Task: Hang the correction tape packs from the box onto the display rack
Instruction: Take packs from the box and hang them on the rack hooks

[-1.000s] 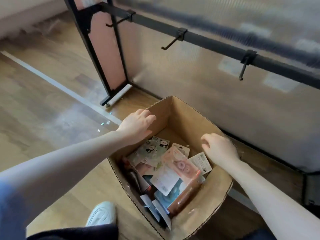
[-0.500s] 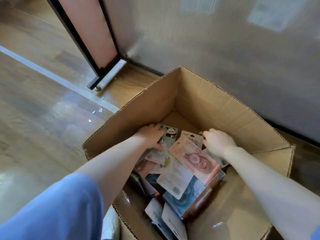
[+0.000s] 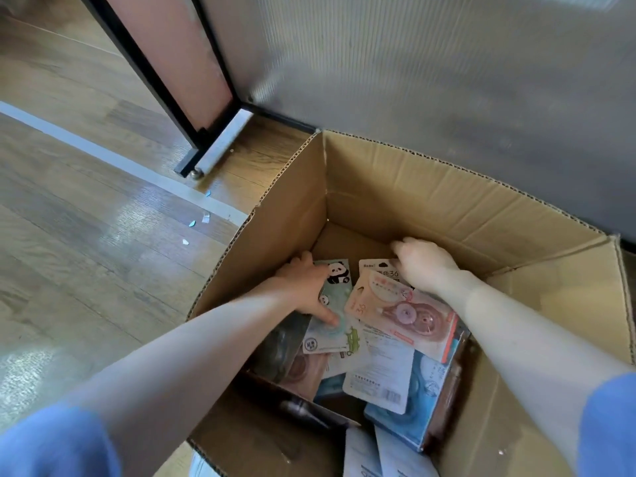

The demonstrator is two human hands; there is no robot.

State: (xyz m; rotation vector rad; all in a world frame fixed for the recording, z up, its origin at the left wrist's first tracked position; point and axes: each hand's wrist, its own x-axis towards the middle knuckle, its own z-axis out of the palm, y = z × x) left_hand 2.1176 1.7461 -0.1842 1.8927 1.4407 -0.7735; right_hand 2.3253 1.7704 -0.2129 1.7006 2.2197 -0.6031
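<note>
Since a moment ago you have leaned in further: both hands have gone deeper into the cardboard box (image 3: pixel 395 180), and the rack's bar and hooks have slipped out of sight, leaving only its black leg (image 3: pixel 161 80) at the far left. Your left hand (image 3: pixel 303 287) now lies on the green panda pack (image 3: pixel 335 304), thumb pressed on its front face and the other fingers hidden along its left edge, so it looks like a pinch, though you cannot see it close fully. Your right hand (image 3: pixel 425 263) has moved to the far end of the pink pack (image 3: pixel 402 308), fingers curled over its top edge and over the card beneath; whether they truly clamp it cannot be told. All the correction tape packs are in the box, heaped loosely at its near side, some face down. Nothing is lifted yet, so you are at the picking step. You will likely need to raise each pack by its hang hole and look up to find a hook.
</note>
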